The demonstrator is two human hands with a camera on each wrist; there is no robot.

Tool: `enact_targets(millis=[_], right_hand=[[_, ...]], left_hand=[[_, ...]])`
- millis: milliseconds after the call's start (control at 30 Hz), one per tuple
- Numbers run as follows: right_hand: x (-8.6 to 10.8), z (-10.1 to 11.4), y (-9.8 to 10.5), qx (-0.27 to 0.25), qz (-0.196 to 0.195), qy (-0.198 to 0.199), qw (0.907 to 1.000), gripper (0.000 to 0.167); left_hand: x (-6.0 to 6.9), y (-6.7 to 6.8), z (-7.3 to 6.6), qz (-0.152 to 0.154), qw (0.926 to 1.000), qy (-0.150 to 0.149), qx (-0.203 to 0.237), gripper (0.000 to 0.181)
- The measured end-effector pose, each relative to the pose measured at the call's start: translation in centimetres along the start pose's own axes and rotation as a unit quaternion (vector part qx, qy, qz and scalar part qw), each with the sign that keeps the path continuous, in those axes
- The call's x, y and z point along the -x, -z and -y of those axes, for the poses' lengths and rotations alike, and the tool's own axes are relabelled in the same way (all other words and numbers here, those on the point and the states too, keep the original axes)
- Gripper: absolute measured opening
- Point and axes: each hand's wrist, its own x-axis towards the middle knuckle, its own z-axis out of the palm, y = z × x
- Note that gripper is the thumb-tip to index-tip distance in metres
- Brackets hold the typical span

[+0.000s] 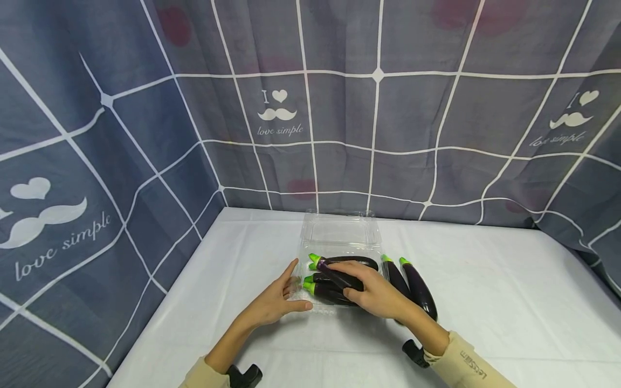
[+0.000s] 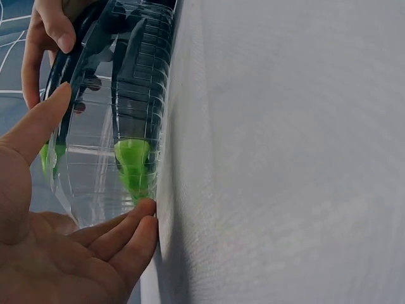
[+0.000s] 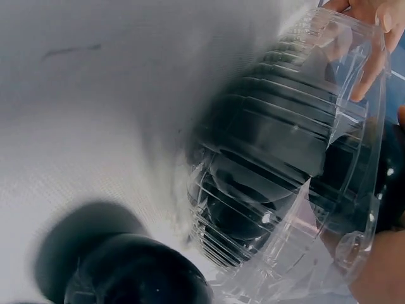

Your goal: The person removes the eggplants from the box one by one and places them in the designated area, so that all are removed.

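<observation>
Eggplant (image 1: pixel 336 277) gripped by right fingers (image 1: pixel 345 267); left fingers (image 1: pixel 289 271) loosely extended beside clear container (image 1: pixel 339 233); curtain (image 1: pixel 339 110) reads "love simple".

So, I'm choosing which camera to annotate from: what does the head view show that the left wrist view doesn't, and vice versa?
Only the head view: two loose eggplants lying to the right of the clear container, its open lid, and the moustache prints on the curtain.

Only the left wrist view: ribbing on the container's side wall up close, with a green stem end showing through it.

Both: the left hand by the container, the right hand on an eggplant, the white cloth and some curtain.
</observation>
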Motion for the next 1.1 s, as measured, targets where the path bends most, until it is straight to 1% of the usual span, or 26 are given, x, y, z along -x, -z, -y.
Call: enact_targets(millis=[267,433,633,733,900,1100], right_hand=[[0.00,0.19,0.05,-0.003,-0.001,-0.015,0.9999,0.050],[-0.14,0.22,0.15,-0.002,0.007,-0.007,1.0000,0.050],[0.12,0.18,0.39,-0.018,0.011,-0.024,0.9995,0.049],[0.24,0.20,0.48,-0.016,-0.001,-0.031,0.9994,0.048],[0.35,0.23,0.68,-0.002,-0.039,-0.054,0.9978,0.045],[0.25,0.12,0.98,0.000,-0.068,-0.052,0.9963,0.046]], left_hand=[[0.01,0.00,-0.02,0.000,1.0000,0.000,0.003,0.106],[0.09,0.04,-0.07,-0.001,1.0000,0.001,0.003,0.106],[0.02,0.05,-0.03,-0.001,1.0000,-0.001,0.000,0.106],[-0.01,0.03,0.03,-0.002,1.0000,-0.002,0.003,0.106],[-0.01,0.01,0.10,0.000,1.0000,-0.005,0.008,0.106],[0.07,0.09,0.05,0.000,0.9999,-0.003,0.012,0.106]])
